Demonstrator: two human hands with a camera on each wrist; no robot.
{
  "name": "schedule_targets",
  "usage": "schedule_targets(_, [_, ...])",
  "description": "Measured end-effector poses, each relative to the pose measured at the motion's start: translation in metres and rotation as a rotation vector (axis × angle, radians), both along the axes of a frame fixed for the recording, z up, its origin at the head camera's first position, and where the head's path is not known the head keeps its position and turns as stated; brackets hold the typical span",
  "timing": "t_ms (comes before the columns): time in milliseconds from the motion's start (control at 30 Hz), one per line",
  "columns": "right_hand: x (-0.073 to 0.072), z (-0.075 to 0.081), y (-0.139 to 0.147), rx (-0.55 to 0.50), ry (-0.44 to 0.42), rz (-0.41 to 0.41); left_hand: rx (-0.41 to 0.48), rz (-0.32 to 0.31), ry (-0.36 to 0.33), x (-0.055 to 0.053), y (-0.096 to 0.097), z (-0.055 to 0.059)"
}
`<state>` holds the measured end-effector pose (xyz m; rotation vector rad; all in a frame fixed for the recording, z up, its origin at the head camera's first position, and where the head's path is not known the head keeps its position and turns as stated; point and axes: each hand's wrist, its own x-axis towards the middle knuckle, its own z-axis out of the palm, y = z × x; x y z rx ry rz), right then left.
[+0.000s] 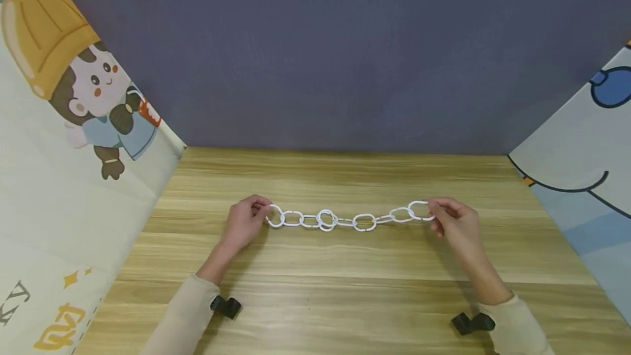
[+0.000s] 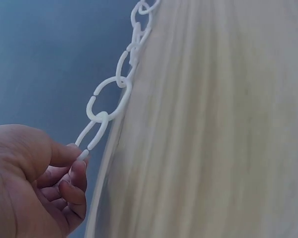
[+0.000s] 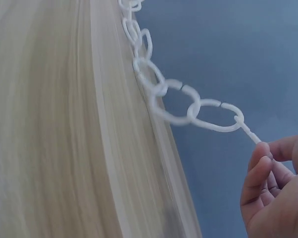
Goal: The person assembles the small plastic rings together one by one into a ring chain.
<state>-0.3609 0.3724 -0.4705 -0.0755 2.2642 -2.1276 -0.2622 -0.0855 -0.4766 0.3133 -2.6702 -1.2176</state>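
A white plastic chain [image 1: 365, 222] of several oval links stretches from one hand to the other, sagging slightly in the middle. Between thumb and fingertips, the left hand [image 1: 245, 219] pinches the end link on the left. The right hand [image 1: 455, 222] pinches the end link on the right in the same way. Small gaps show in some links of the chain [image 2: 109, 99] in the left wrist view. From the right wrist, the chain [image 3: 176, 101] runs away from the thumb and fingers, its far end out of frame. Near the middle, some links overlap.
A wood-grain table [image 1: 315, 289] lies under the hands. Behind it stands a dark blue-grey wall [image 1: 340, 59]. Printed cartoon panels flank it, a left panel [image 1: 39, 207] and a right panel [image 1: 581, 163]. Black wrist mounts sit on both sleeves.
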Motion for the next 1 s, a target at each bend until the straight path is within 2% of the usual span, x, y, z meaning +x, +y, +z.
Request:
schedule_targets(133, [-0.004,-0.002,0.005,-0.005,0.009,-0.020,0.035,0.052,0.011,0.002,-0.009,0.005])
schedule_targets(400, [-0.013,-0.008,0.016,0.007,-0.001,-0.036,0.073,0.141,0.074,0.002,-0.021,0.010])
schedule_targets(567, [-0.021,-0.014,0.020,0.023,-0.005,-0.031,0.155,0.217,0.084,-0.001,-0.028,0.008])
schedule_targets(800, [-0.034,-0.027,0.018,-0.026,-0.036,-0.048,0.307,0.311,0.057,-0.002,-0.035,0.003])
schedule_targets(933, [-0.042,-0.034,0.015,0.038,-0.039,-0.071,0.348,0.323,0.056,-0.003,-0.040,-0.002])
schedule_targets(1000, [-0.045,-0.037,0.013,0.099,-0.041,-0.073,0.334,0.315,0.053,-0.003,-0.042,-0.004])
